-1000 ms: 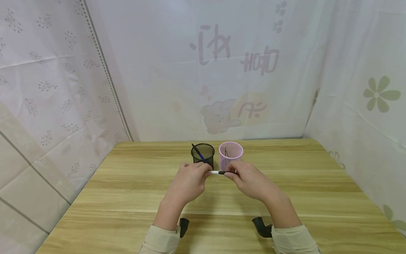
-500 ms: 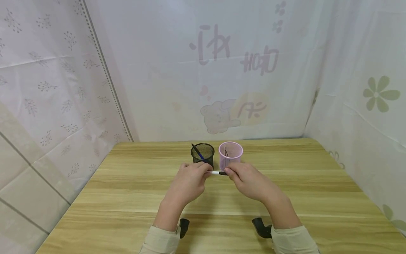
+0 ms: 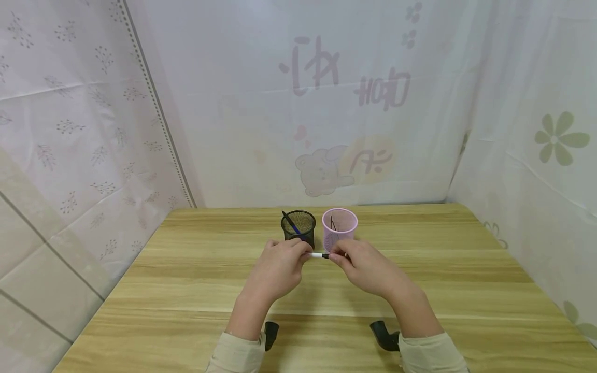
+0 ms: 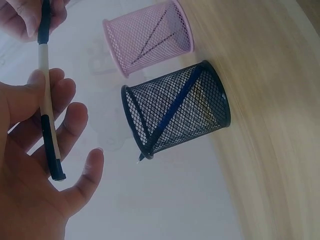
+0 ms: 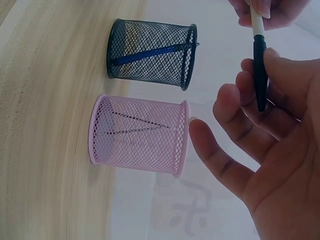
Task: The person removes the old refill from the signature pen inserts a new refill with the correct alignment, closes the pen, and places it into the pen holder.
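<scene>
Left hand [image 3: 279, 265] has the white part of a black-and-white pen [image 3: 317, 255] pinched between thumb and fingers, and the right hand [image 3: 373, 267] has thumb and fingers closed on its black end, so the pen's stretched roughly level between the two, just on the near side of the cups. Right behind it there's a black mesh cup [image 5: 150, 72] with a blue pen [image 5: 150, 53] leaning inside, and beside that a pink mesh cup [image 5: 142, 145] holding something thin, dark and V-shaped, both standing on a wood-grain table [image 3: 186, 285] with printed cloth [image 3: 242, 114] hanging behind.
</scene>
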Action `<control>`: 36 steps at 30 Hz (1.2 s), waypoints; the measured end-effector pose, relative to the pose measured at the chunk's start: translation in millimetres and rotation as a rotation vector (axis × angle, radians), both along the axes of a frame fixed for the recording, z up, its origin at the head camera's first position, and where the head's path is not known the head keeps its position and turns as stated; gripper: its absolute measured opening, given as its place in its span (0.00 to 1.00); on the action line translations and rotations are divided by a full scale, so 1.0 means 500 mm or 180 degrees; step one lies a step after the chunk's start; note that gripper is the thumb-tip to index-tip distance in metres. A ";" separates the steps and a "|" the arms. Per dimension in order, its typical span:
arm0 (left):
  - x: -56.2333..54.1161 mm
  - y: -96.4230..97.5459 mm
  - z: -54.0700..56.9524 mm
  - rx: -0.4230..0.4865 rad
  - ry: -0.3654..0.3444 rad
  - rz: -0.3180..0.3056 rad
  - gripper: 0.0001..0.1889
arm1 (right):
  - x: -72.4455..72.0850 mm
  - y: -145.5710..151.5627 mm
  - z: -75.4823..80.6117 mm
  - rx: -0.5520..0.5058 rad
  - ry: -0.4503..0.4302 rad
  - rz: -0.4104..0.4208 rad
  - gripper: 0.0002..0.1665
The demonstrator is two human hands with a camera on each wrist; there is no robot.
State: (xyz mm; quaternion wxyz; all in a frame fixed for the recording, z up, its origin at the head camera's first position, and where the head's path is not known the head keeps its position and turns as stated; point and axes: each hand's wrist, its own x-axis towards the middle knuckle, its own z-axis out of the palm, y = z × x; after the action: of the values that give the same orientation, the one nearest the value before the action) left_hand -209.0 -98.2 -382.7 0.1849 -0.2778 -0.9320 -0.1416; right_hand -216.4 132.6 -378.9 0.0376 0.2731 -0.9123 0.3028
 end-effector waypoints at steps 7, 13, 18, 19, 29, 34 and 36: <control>0.000 0.000 0.000 0.0002 -0.0038 -0.0012 0.06 | 0.003 0.002 0.004 -0.0084 -0.0090 0.0045 0.04; 0.001 -0.001 -0.001 0.0008 -0.0049 -0.0025 0.06 | 0.004 0.000 0.003 -0.0056 -0.0037 0.0049 0.06; -0.001 0.000 -0.002 0.0035 -0.0047 -0.0021 0.06 | 0.005 -0.002 0.002 0.0075 0.0155 0.0093 0.06; -0.001 0.000 -0.001 0.0041 -0.0042 -0.0021 0.06 | 0.006 -0.002 0.002 0.0086 0.0189 0.0100 0.08; -0.001 0.001 0.000 0.0032 -0.0039 -0.0019 0.06 | 0.007 -0.002 0.003 0.0079 0.0214 0.0088 0.06; -0.002 -0.001 0.000 0.0051 -0.0058 -0.0004 0.06 | 0.007 0.000 0.002 0.0047 0.0113 0.0056 0.03; -0.002 -0.001 0.000 0.0058 -0.0055 -0.0002 0.06 | 0.006 0.000 0.001 0.0065 0.0180 0.0085 0.04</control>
State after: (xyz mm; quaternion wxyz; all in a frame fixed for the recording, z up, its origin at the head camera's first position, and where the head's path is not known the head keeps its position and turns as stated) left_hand -209.8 -98.6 -382.7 0.1794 -0.2751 -0.9321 -0.1526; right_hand -213.5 132.8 -378.4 0.0566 0.2941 -0.9102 0.2861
